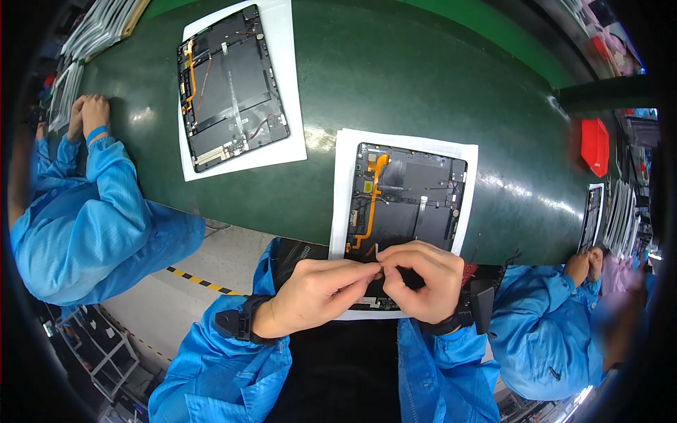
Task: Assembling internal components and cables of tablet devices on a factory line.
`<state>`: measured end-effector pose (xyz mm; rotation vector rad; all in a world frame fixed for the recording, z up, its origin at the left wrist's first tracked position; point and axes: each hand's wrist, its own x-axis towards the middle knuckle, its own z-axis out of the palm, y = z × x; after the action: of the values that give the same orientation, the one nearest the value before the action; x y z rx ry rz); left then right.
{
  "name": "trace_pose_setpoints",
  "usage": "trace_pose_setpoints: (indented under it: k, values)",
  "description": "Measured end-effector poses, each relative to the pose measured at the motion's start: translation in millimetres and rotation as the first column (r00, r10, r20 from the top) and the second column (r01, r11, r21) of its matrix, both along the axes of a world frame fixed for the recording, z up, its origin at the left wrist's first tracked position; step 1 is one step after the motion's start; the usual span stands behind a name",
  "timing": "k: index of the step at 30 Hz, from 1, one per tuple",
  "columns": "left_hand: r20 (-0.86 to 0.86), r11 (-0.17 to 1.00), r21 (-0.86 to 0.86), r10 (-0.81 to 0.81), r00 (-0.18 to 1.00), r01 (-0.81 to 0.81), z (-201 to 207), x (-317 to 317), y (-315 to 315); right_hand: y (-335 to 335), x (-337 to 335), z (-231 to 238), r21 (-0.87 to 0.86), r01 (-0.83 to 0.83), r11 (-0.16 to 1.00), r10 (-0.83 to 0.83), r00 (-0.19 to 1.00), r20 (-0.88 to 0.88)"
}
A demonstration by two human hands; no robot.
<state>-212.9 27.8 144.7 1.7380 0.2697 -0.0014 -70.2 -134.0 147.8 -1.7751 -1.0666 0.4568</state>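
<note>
The green tabletop (395, 84) is smooth and semi-glossy, throwing back pale streaks of light. White sheets, near (341, 190) and far left (289, 84), look like matt paper. The near device shell (398, 215) is mostly matt black, plastic or metal, I cannot tell which, with a smooth orange film ribbon (379, 169). Shiny clear tape (235, 99) crosses the far-left shell (250, 70). The right-hand red bin (594, 146) looks like smooth plastic; the near-left blue sleeve (240, 366) is creased cloth.
</note>
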Motion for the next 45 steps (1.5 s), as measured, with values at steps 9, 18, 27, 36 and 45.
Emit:
trace_pose_setpoints:
  k: [9,18,27,36,45]
  values:
    - [-0.106,0.996,0.014,-0.082,0.991,0.084,11.1,-6.4,20.5,7.2,13.7,-7.9,-0.164,0.355,0.920,-0.285,0.896,0.340]
    - [-0.215,0.990,-0.144,-0.021,0.976,-0.011,15.9,-2.0,27.5,-121.5,34.1,56.8,-0.596,0.375,0.711,-0.364,0.920,0.145]
    - [-0.198,0.953,-0.297,-0.001,0.980,-0.059,9.9,8.0,27.3,-97.7,6.8,43.0,-0.450,0.443,0.776,-0.391,0.896,0.209]
    - [0.070,0.997,-0.073,-0.036,0.997,0.041,10.1,22.1,24.3,-0.1,-2.4,7.5,0.003,-0.047,0.999,0.044,0.968,0.247]
    - [0.153,0.624,0.774,-0.352,0.923,0.109,-19.7,25.0,44.6,6.9,20.5,12.4,-0.035,0.108,0.993,-0.095,0.957,0.275]
